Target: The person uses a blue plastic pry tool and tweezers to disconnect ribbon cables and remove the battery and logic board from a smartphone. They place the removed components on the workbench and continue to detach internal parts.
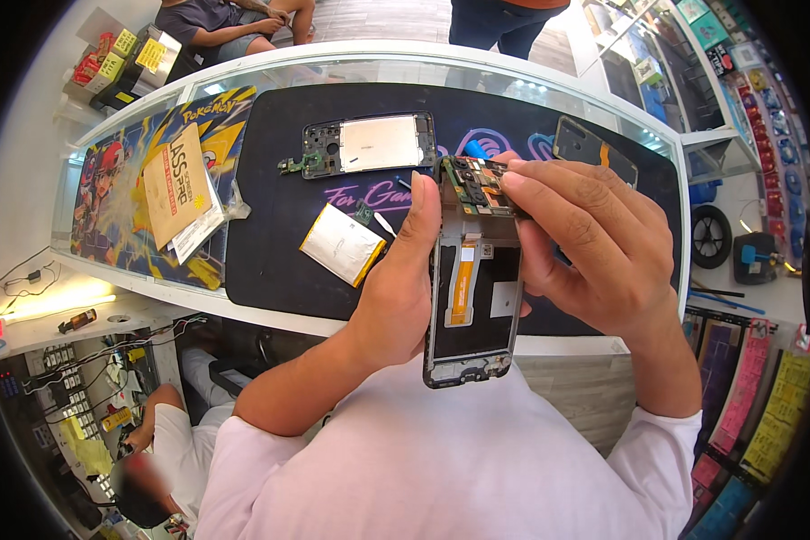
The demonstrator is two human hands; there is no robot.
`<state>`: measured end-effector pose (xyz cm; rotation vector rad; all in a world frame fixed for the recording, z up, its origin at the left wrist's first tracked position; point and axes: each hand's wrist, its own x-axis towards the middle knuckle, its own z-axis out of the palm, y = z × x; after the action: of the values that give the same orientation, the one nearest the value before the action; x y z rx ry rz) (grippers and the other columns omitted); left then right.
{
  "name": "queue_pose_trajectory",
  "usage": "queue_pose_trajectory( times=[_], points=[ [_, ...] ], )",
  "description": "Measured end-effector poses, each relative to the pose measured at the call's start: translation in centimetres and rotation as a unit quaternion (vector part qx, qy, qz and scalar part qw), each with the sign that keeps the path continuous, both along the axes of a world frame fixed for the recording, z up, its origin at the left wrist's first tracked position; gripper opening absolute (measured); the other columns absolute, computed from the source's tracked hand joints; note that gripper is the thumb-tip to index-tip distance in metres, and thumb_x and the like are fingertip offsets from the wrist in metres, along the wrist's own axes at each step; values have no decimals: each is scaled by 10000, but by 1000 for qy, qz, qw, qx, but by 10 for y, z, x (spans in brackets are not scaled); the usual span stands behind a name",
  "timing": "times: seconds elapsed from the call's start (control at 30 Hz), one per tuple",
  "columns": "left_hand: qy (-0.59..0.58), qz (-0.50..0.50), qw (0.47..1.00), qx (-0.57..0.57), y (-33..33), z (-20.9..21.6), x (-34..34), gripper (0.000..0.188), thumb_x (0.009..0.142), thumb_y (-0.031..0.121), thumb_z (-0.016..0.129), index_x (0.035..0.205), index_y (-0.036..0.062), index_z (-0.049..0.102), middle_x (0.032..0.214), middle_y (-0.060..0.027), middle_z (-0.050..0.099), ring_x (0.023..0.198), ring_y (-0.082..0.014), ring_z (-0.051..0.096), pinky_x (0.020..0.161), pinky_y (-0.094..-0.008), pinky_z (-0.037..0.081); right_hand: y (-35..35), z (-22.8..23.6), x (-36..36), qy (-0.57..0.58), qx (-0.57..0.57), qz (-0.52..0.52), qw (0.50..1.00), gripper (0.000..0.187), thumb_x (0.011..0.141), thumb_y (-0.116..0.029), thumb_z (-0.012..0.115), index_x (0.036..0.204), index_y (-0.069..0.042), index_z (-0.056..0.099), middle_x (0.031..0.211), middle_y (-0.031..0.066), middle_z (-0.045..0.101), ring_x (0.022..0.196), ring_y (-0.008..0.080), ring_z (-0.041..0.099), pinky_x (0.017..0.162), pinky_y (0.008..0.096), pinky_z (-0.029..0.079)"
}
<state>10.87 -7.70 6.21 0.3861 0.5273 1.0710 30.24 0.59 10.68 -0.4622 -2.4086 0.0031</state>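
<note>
An opened phone frame [477, 297] is held upright over the near edge of the mat, with an orange ribbon cable [462, 283] running down its bare inside. My left hand [396, 288] wraps round its left side, thumb pointing up along the edge. At the frame's top end sits a green circuit board [477, 184] crowded with small parts. The fingers of my right hand [603, 234] pinch this board at its right edge; the thumb is lower, by the frame's side. Whether the board is fully seated cannot be seen. A silver battery [343, 244] lies left of my left hand.
On the black mat [279, 207] lie another opened phone half [369, 144], a dark phone cover [594, 148], a blue cylinder [475, 149] and a white plastic tool [384, 224]. A brown envelope [173, 184] rests on a printed mat at left. Another person [166, 441] sits at lower left.
</note>
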Motion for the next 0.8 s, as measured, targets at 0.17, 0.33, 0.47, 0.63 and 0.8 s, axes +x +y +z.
queue_pose_trajectory(
  times=[0.17, 0.33, 0.47, 0.63, 0.8],
  points=[
    [-11, 11, 1000, 16, 4, 1, 0, 823, 1092, 747, 235, 1466, 92, 562, 1224, -123, 730, 1001, -228, 764, 877, -386, 657, 2, -4, -1, 23, 25, 2, 999, 434, 790, 84, 810, 1214, 12, 751, 1098, 162, 788, 943, 317, 794, 784, 369, 652],
    [38, 21, 999, 14, 4, 4, 2, 805, 1103, 722, 242, 1482, 71, 525, 1199, -200, 738, 957, -331, 799, 807, -422, 703, 3, -8, -3, 43, 29, -6, 999, 432, 795, 106, 804, 1213, 9, 754, 1100, 164, 792, 931, 304, 793, 764, 358, 643],
    [36, 18, 999, 16, 3, 5, 2, 827, 1102, 724, 239, 1454, 45, 551, 1193, -209, 741, 960, -334, 800, 795, -423, 705, 1, -8, -2, 46, 21, -16, 999, 414, 817, 113, 795, 1216, 8, 756, 1102, 166, 795, 917, 292, 789, 737, 342, 629],
    [-4, -10, 999, 33, 2, 7, -1, 851, 1081, 768, 260, 1415, 60, 594, 1194, -136, 718, 1014, -240, 751, 869, -403, 652, -2, -2, -2, 52, 3, -19, 998, 394, 849, 107, 781, 1231, 16, 755, 1101, 175, 797, 930, 284, 785, 755, 334, 623],
    [0, 26, 1000, 18, -1, 7, 4, 872, 1105, 724, 209, 1426, 7, 587, 1166, -244, 738, 987, -330, 791, 808, -435, 702, -6, 12, 1, 30, -57, -27, 998, 308, 910, 81, 746, 1212, 27, 769, 1107, 177, 801, 960, 278, 786, 805, 328, 619]
  ],
)
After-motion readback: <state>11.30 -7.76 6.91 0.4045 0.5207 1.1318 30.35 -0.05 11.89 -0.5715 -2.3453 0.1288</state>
